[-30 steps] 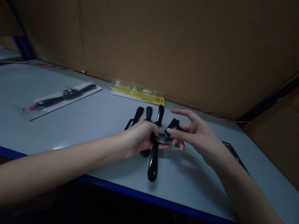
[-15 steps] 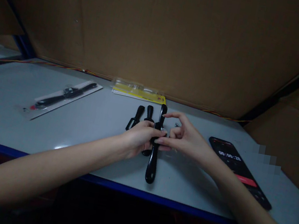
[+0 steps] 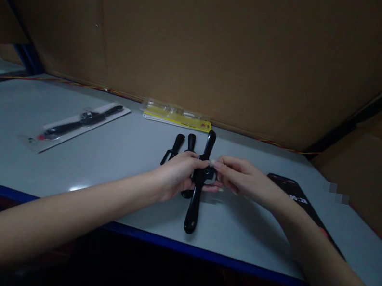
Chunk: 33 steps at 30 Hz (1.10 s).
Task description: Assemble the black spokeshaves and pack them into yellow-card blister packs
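Note:
A black spokeshave [image 3: 194, 207] stands lengthwise above the table, one handle toward me and the other pointing away. My left hand [image 3: 181, 170] grips it round the middle, the thumb on top and fingertips showing beneath. At the tool's middle, my right hand [image 3: 235, 174] is closed in a pinch, its fingertips against the upper right side of the body. Whatever small part lies in that pinch is too hidden to make out. Two more black spokeshave bodies, a left one [image 3: 178, 143] and a right one [image 3: 191, 141], lie behind my left hand and are partly covered by it.
At the left lies a spokeshave in a clear pack on a white card [image 3: 82, 126]. Yellow cards under clear plastic packaging [image 3: 180, 118] sit by the cardboard wall [image 3: 207, 43]. A phone [image 3: 289, 189] showing a timer is partly behind my right forearm. Thin wires run along the back edge.
My right index finger has come down from the far handle, and the right fingertips now pinch together at the spokeshave's middle. The left hand keeps its hold, with the tool turned slightly.

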Available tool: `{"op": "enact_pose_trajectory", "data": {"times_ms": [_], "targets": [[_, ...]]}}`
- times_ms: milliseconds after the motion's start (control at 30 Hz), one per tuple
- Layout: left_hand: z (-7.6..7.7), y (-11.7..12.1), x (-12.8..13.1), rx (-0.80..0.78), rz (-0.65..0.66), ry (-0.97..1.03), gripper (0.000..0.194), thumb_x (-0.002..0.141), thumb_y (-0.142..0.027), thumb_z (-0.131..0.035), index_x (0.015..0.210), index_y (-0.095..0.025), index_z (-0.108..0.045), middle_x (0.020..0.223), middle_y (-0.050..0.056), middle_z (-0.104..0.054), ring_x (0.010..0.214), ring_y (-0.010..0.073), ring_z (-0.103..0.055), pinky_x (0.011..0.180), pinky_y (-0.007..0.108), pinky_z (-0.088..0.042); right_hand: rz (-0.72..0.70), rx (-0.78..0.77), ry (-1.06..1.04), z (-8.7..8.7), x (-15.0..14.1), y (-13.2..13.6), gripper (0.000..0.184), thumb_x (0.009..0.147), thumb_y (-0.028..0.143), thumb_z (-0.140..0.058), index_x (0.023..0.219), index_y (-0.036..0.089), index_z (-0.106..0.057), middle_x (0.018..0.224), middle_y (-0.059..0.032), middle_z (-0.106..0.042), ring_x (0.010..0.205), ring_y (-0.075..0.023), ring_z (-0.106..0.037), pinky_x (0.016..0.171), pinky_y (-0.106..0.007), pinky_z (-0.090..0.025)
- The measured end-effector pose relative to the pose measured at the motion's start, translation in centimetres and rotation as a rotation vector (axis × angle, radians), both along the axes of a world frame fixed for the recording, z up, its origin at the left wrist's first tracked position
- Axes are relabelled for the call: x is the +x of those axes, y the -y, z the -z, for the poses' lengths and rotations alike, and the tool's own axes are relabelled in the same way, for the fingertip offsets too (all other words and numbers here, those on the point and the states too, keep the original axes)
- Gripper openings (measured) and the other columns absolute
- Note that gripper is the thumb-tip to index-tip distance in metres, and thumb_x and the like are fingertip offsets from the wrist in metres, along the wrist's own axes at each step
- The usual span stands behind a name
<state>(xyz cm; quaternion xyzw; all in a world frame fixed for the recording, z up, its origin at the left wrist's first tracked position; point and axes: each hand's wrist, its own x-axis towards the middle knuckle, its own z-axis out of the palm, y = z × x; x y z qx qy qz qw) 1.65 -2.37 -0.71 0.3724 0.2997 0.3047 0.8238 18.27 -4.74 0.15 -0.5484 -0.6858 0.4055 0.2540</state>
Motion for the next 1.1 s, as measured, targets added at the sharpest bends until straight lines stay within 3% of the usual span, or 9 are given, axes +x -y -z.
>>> {"op": "enact_pose_trajectory", "data": {"times_ms": [200, 367, 600, 1100], "targets": [[-0.11, 0.14, 0.0, 0.021, 0.02, -0.007, 0.003, 0.081, -0.009, -0.044, 0.082, -0.01, -0.046, 0.087, 0.014, -0.062, 0.075, 0.0194, -0.065, 0.077, 0.041, -0.052, 0.01, 0.019, -0.069, 0.24, -0.7, 0.03, 0.037, 0.083, 0.048, -0.046, 0.061, 0.018, -0.041, 0.044, 0.0074, -0.039, 0.04, -0.0047, -0.034, 0.04, -0.02, -0.021], [-0.08, 0.0, -0.12, -0.025, 0.054, 0.022, 0.011, 0.079, -0.011, -0.042, 0.083, -0.006, -0.051, 0.085, 0.016, -0.062, 0.074, 0.0189, -0.064, 0.077, 0.039, -0.052, 0.007, 0.017, -0.079, 0.34, -0.55, 0.02, 0.036, 0.082, 0.047, -0.047, 0.062, 0.018, -0.042, 0.045, 0.0074, -0.04, 0.04, -0.0054, -0.034, 0.041, -0.021, -0.022], [-0.35, 0.37, -0.28, 0.012, 0.047, 0.027, 0.018, 0.067, 0.003, -0.045, 0.08, -0.008, -0.05, 0.085, 0.012, -0.061, 0.073, 0.0164, -0.063, 0.081, 0.039, -0.051, 0.006, 0.023, -0.065, 0.45, -0.31, -0.05, 0.036, 0.083, 0.046, -0.046, 0.06, 0.019, -0.042, 0.044, 0.0074, -0.039, 0.04, -0.0054, -0.034, 0.042, -0.021, -0.023], [-0.16, 0.06, -0.27, -0.027, 0.063, 0.06, 0.007, 0.075, -0.005, -0.042, 0.079, -0.009, -0.047, 0.082, 0.013, -0.062, 0.076, 0.0187, -0.064, 0.081, 0.041, -0.05, 0.017, -0.008, -0.086, 0.3, 0.03, -0.19, 0.034, 0.082, 0.046, -0.048, 0.061, 0.018, -0.047, 0.043, 0.0062, -0.039, 0.039, -0.006, -0.033, 0.041, -0.022, -0.02]]}}
